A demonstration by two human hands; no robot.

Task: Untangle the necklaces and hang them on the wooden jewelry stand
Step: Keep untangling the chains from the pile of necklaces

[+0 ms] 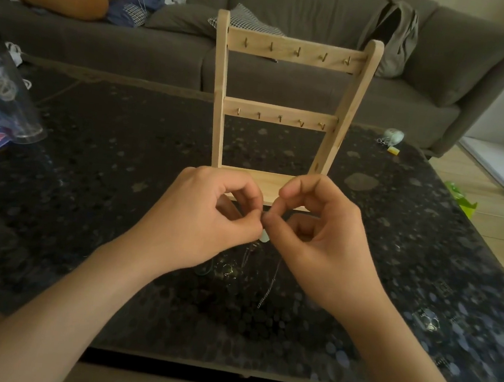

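Well, two hands: left hand (201, 216) and right hand (318, 232) meet fingertip to fingertip, both pinching the necklaces (230, 269) (how many, I cannot tell), which trail onto the dark, speckled, glossy surface (118, 152). Just behind them is a wooden stand (296, 54) with two bars of five hooks each. A grey sofa (134, 51) sits beyond.

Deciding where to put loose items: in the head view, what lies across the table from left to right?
Clear bottle → left hand → right hand, both pinching the necklaces → green wrapper. The wooden stand overlaps the hands, so omitted.
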